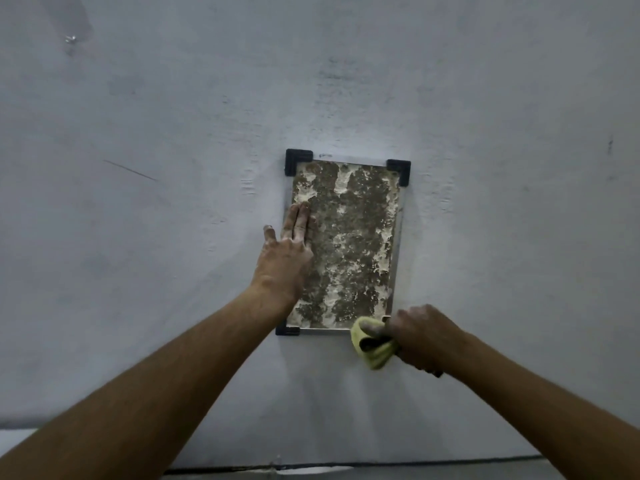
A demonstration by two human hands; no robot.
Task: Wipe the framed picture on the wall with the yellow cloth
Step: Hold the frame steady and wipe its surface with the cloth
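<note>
The pale grey wall carries the framed picture near its middle, a mottled brown-and-cream panel with black corner brackets. My left hand lies flat with fingers stretched out, pressed on the picture's left edge. My right hand is clenched around the bunched yellow cloth, which touches the picture's lower right corner.

In front of me the pale grey wall shows scuffs, a thin scratch at left and a small screw high up.
</note>
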